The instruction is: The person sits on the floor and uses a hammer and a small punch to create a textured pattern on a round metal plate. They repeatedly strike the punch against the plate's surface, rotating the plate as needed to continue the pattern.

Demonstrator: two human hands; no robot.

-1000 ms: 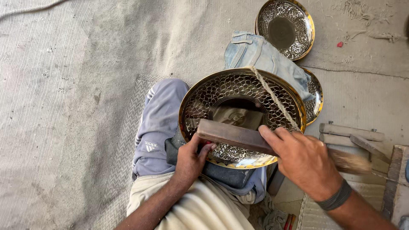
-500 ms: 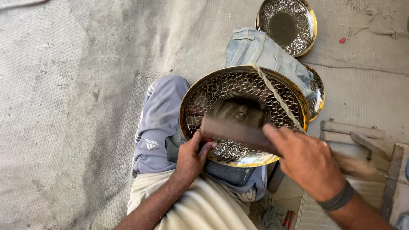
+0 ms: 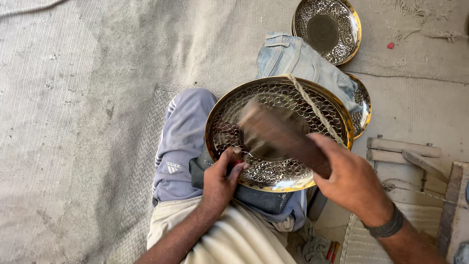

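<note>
Left hand (image 3: 220, 178) pinches the near rim of the engraved brass tray (image 3: 278, 132) resting on the lap, right hand (image 3: 349, 178) closed on a motion-blurred wooden block (image 3: 278, 134) over its centre; tray looks stiff, fairly heavy, slick, dentable, best gripped at the rim; two similar trays (image 3: 327, 29) lie far right.

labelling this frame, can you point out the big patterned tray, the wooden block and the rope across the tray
big patterned tray (image 3: 273, 168), head view, on its embossed lower inside
wooden block (image 3: 273, 132), head view, on its blurred brown face
rope (image 3: 312, 107), head view, mid-length over the tray
</note>
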